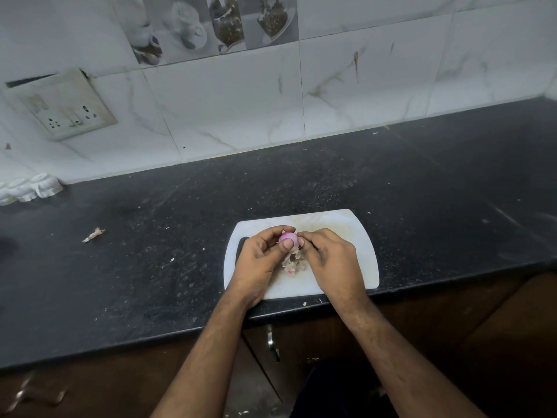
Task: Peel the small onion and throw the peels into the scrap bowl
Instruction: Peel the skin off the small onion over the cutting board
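A dark speckled stone counter [391, 188] runs across the view, dusted with pale crumbs, and meets a wall of white marble-veined tiles [241, 101]; a strip of tiles printed with cups and dishes [211, 22] sits higher up, and one switch-and-socket plate [64, 108] is fixed to the wall at the left. Below the counter edge are brown cabinet fronts with one metal handle [272, 342]. One white cutting board [358, 251] lies at the near edge of the counter, its slot handle to the left. Above it the left hand [260, 263] grips the single small onion [287, 238], fingers curled over the top and the thumb pressed on its near side; the onion is pink-purple, glossy and nearly round, so its long axis and the way it points cannot be told. The right hand [330, 260] is closed in a pinch, its fingertips touching the onion's right side. Under and between the hands a small heap of peels [291, 267] rests on the board. One loose scrap of peel [94, 234] lies on the counter well to the left, and a cluster of white moulded objects [28, 190] stands against the wall at the far left.
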Available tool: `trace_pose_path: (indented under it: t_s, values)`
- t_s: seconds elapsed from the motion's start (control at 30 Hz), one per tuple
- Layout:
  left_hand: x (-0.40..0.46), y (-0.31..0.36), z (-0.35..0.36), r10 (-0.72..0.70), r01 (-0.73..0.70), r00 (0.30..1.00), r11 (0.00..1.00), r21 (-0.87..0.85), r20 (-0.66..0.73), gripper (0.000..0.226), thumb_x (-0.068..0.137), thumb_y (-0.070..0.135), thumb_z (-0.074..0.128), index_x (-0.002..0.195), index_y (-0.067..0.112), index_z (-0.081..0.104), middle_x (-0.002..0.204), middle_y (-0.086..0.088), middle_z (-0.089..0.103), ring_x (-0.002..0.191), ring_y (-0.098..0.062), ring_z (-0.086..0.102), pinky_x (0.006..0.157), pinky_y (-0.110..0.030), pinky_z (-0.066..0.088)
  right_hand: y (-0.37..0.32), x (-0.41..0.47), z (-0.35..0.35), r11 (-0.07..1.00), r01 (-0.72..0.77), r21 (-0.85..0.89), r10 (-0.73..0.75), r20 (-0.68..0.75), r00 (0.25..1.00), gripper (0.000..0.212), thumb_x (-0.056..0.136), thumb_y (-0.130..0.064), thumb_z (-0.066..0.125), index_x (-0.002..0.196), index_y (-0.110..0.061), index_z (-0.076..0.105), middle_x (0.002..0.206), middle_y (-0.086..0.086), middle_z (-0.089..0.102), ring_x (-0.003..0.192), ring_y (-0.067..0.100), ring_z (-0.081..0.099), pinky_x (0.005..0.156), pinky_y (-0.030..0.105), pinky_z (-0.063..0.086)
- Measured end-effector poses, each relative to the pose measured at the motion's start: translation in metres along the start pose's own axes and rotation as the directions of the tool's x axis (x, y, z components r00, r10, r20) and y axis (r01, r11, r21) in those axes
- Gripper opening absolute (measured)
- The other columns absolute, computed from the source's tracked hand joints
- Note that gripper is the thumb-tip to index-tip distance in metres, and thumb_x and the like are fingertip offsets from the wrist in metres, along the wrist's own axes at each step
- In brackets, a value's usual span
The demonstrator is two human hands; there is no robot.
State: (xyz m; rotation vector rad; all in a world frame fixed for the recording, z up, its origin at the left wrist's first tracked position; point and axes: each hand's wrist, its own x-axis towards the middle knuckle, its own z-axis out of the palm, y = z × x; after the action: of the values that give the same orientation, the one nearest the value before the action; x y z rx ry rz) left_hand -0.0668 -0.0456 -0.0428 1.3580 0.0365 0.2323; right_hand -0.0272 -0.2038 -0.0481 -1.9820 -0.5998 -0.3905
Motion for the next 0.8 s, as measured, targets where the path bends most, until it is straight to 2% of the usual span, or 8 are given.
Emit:
trace_pose_path:
  t_s: [0.17, 0.27, 0.37, 0.5, 0.57, 0.63, 0.73, 0.8]
  values:
    - [-0.001, 0.0016, 0.001, -0.022, 0.022, 0.999, 1.0, -0.001, 0.029, 0.037, 0.09, 0.011, 0.074, 0.126, 0.001, 0.069, 0.115, -0.014, 0.079, 0.107, -0.019, 0.075, 0.09, -0.024, 0.058, -0.0026, 0.0002, 0.001, 0.998, -0.054, -0.009, 0.054, -0.01, 0.998, 0.022, 0.094, -0.03, 0.071, 0.111, -0.018, 0.077, 0.095, -0.008, 0.072, 0.082, 0.004, 0.067, 0.073, 0.026, 0.059]
    - [-0.0014, 0.0037, 0.001, -0.017, 0.016, 0.999, 1.0, 0.026, 0.051, 0.038, 0.092, 0.012, 0.073, 0.128, 0.001, 0.068, 0.123, -0.017, 0.076, 0.113, -0.025, 0.074, 0.089, -0.027, 0.058, -0.0014, 0.002, 0.0013, 0.994, -0.112, -0.004, 0.112, 0.007, 0.994, 0.02, 0.094, -0.031, 0.072, 0.108, -0.017, 0.077, 0.094, -0.008, 0.07, 0.081, 0.006, 0.066, 0.073, 0.029, 0.059]
    - [-0.0016, 0.0043, 0.0013, 0.0, -0.004, 0.997, 0.998, 0.06, 0.079, 0.037, 0.095, 0.013, 0.072, 0.129, 0.002, 0.067, 0.127, -0.018, 0.074, 0.119, -0.031, 0.072, 0.097, -0.033, 0.058, -0.0013, 0.0034, 0.0017, 0.99, -0.136, -0.035, 0.137, 0.011, 0.991, 0.02, 0.093, -0.032, 0.072, 0.105, -0.016, 0.076, 0.094, -0.008, 0.069, 0.082, 0.007, 0.065, 0.074, 0.031, 0.059]
    - [-0.0016, 0.0029, 0.0015, -0.029, 0.025, 0.998, 0.997, 0.08, 0.056, 0.036, 0.097, 0.016, 0.072, 0.133, 0.013, 0.068, 0.135, -0.011, 0.071, 0.128, -0.028, 0.067, 0.107, -0.034, 0.053, -0.002, 0.0042, -0.0001, 0.99, -0.14, -0.001, 0.14, 0.016, 0.99, 0.017, 0.094, -0.03, 0.071, 0.104, -0.016, 0.075, 0.095, -0.009, 0.068, 0.083, 0.005, 0.064, 0.076, 0.029, 0.059]
    - [-0.001, 0.0016, -0.0002, -0.02, 0.015, 0.999, 0.994, 0.11, 0.05, 0.035, 0.097, 0.023, 0.074, 0.132, 0.019, 0.07, 0.138, -0.013, 0.067, 0.131, -0.029, 0.065, 0.106, -0.034, 0.053, -0.002, 0.0042, -0.0013, 0.99, -0.138, 0.011, 0.138, 0.013, 0.99, 0.017, 0.094, -0.03, 0.071, 0.104, -0.017, 0.075, 0.096, -0.009, 0.069, 0.084, 0.005, 0.065, 0.076, 0.028, 0.059]
    - [-0.001, 0.0016, 0.0007, -0.022, 0.015, 0.998, 0.993, 0.113, 0.057, 0.041, 0.093, 0.025, 0.078, 0.133, 0.02, 0.07, 0.136, -0.018, 0.067, 0.125, -0.03, 0.068, 0.1, -0.032, 0.056, -0.0023, 0.004, -0.0024, 0.99, -0.138, 0.012, 0.138, 0.0, 0.99, 0.017, 0.094, -0.029, 0.071, 0.104, -0.016, 0.074, 0.096, -0.009, 0.069, 0.084, 0.004, 0.065, 0.076, 0.027, 0.059]
    - [-0.0005, -0.0007, 0.0032, -0.016, 0.014, 0.999, 0.997, 0.069, 0.034, 0.057, 0.081, 0.016, 0.085, 0.136, 0.016, 0.07, 0.129, -0.026, 0.067, 0.104, -0.026, 0.074, 0.09, -0.03, 0.06, -0.0019, 0.0035, -0.0019, 0.993, -0.117, -0.004, 0.117, 0.025, 0.993, 0.017, 0.093, -0.03, 0.072, 0.104, -0.017, 0.074, 0.096, -0.01, 0.069, 0.083, 0.004, 0.065, 0.075, 0.026, 0.059]
    - [0.0005, -0.002, 0.0029, -0.003, 0.003, 1.0, 0.998, 0.066, -0.001, 0.06, 0.077, 0.015, 0.087, 0.135, 0.015, 0.071, 0.126, -0.028, 0.068, 0.106, -0.026, 0.073, 0.094, -0.032, 0.059, -0.0023, 0.0034, -0.0018, 0.993, -0.12, 0.0, 0.12, 0.049, 0.992, 0.018, 0.092, -0.032, 0.073, 0.102, -0.017, 0.073, 0.094, -0.01, 0.068, 0.082, 0.004, 0.064, 0.074, 0.024, 0.058]
